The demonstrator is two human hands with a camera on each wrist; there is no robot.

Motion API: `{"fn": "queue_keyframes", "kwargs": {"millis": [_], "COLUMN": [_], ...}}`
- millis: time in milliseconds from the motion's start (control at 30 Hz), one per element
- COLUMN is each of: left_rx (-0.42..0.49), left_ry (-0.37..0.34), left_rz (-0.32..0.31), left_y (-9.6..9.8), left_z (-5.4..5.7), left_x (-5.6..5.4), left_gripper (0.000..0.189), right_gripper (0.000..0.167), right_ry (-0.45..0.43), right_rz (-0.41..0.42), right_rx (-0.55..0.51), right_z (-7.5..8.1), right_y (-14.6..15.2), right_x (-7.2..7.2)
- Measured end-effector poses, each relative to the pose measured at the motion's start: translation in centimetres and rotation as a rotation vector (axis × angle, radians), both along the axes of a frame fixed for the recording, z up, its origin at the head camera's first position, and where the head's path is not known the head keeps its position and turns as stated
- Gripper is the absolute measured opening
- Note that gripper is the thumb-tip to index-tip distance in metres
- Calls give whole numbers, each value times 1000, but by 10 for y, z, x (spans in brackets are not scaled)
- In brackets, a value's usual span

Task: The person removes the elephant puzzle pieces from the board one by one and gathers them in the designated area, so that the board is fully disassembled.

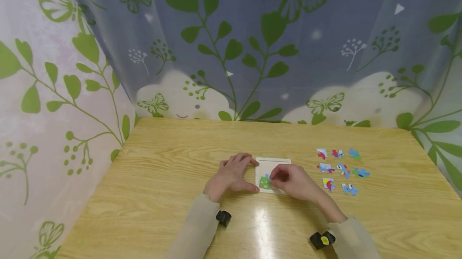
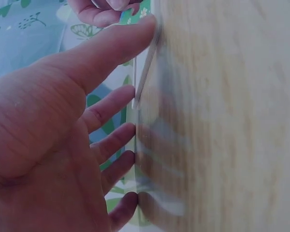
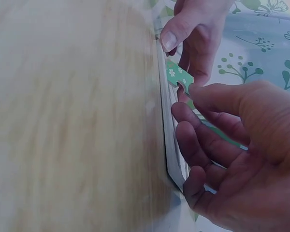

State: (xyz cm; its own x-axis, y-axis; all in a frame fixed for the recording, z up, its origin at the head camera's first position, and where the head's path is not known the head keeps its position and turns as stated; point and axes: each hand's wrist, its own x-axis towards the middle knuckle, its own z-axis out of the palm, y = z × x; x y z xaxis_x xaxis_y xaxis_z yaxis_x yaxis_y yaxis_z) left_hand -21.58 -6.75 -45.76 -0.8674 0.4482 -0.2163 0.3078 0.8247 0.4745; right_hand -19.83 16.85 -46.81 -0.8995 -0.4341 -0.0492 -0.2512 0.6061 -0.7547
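Note:
A green jigsaw puzzle piece with small white flowers [image 1: 265, 182] is over the lower left corner of a shallow puzzle tray [image 1: 268, 160]. My right hand [image 1: 297, 181] pinches this piece at its right side between thumb and fingertips. In the right wrist view the piece [image 3: 178, 75] slants up from the tray, its far end low by the corner. My left hand [image 1: 232, 174] lies at the tray's left side with fingers spread. Its thumb [image 2: 111, 50] touches the near left corner, and its index fingertip is at the left edge higher up.
Several loose puzzle pieces [image 1: 343, 170] lie in rows on the wooden table [image 1: 173, 146] to the right of the tray. A patterned curtain [image 1: 231, 50] hangs behind the table's far edge. Each wrist wears a black camera band [image 1: 223, 218].

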Motion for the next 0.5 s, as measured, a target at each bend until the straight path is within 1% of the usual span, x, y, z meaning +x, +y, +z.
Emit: {"fn": "queue_keyframes", "kwargs": {"millis": [267, 500], "left_rx": [-10, 4], "left_ry": [6, -2], "left_rz": [8, 5], "left_y": [0, 2], "left_z": [4, 2], "left_x": [0, 1], "left_gripper": [69, 68], "right_gripper": [7, 6], "right_ry": [46, 76], "right_rz": [-24, -23], "right_rx": [14, -16], "right_z": [1, -2], "right_y": [0, 1], "right_x": [2, 5]}}
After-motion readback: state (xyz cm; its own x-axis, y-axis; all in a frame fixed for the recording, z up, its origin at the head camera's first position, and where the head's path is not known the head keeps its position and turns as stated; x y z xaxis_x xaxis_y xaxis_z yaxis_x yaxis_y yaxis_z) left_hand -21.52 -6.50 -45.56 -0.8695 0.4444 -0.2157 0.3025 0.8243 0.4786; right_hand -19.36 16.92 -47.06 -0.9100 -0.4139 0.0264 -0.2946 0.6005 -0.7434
